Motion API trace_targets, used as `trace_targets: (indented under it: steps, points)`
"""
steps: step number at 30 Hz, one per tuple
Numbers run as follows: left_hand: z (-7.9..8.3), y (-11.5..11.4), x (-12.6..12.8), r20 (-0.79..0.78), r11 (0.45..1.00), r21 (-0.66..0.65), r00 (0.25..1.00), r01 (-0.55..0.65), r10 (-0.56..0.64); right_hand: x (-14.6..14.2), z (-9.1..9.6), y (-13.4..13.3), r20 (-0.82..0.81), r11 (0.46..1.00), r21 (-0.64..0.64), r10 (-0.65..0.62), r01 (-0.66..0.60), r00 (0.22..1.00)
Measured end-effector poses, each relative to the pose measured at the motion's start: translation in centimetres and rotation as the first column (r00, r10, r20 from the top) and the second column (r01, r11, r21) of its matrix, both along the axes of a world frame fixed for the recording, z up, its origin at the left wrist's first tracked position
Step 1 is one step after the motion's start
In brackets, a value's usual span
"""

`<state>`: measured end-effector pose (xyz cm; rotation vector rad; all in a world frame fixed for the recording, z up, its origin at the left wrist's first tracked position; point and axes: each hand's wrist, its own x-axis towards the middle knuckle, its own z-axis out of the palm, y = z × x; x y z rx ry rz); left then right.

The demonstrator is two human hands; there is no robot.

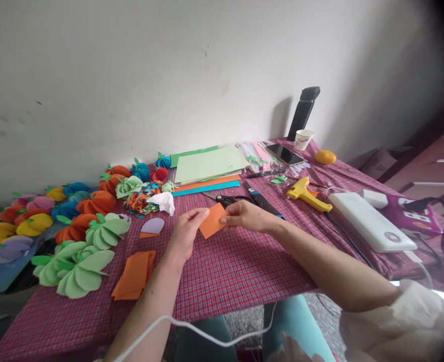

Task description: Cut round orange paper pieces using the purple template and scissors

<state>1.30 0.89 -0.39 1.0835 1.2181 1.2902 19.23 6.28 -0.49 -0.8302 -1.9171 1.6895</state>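
Plain checked tablecloth point(237, 271) from below hands to near table edge, decent elbow room there. Tighter up front: scissors point(227, 200) just past fingertips. Orange stack point(134, 277) beside left forearm. Left hand point(189, 229) and right hand point(242, 217) both pinching orange paper point(211, 222), held between them over cloth. Looks squarish, kinda tilted, matte, crisp edges.

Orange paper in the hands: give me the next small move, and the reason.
Probably lay the orange paper against the lilac piece to compare outlines. The left hand and right hand pinch the paper from opposite sides; its visible edges look straight, while the lilac piece has a rounded edge.
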Motion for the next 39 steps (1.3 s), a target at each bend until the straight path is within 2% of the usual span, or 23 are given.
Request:
trace_targets:
  steps: [8,11,15,21,25,30,33,37,39]
  points:
    - [-0.1,-0.2,0.1,-0.115,0.998,-0.033,0.992,0.045,-0.049,-0.1,0.1,-0.3,0.065,0.996,0.058,0.062,-0.066,0.996]
    - [-0.2,-0.2,0.1,-0.175,0.999,0.014,0.984,0.043,-0.040,0.1,0.6,-0.5,0.100,0.990,0.140,-0.008,-0.006,0.995]
    - [-0.4,-0.2,0.3,-0.260,0.999,0.017,0.965,0.045,-0.039,-0.2,0.7,-0.6,-0.002,0.974,0.185,-0.134,0.132,0.991]
    - [-0.7,-0.2,0.7,-0.387,0.997,0.053,0.921,0.057,-0.033,-0.7,-0.3,-0.6,-0.013,0.954,0.249,-0.167,0.165,0.986]
    - [-0.5,-0.3,0.6,-0.409,0.996,0.029,0.910,0.085,-0.066,-0.5,-0.2,-0.3,0.030,0.958,0.243,-0.163,0.151,0.986]
    - [0.2,-0.3,0.3,-0.310,0.995,0.024,0.947,0.100,-0.087,0.4,0.9,0.3,0.014,0.969,0.154,-0.196,0.192,0.980]
    - [0.6,-0.1,-0.4,-0.250,0.998,0.037,0.967,0.052,-0.041,1.2,1.6,0.7,-0.014,0.971,0.098,-0.220,0.220,0.975]
    - [0.9,0.2,-1.3,-0.222,0.989,0.057,0.964,-0.136,0.145,1.7,1.8,1.0,-0.058,0.962,0.069,-0.262,0.265,0.963]
    - [0.9,0.2,-1.4,-0.237,0.983,0.083,0.954,-0.166,0.182,1.6,1.6,1.0,-0.058,0.962,0.066,-0.261,0.264,0.964]
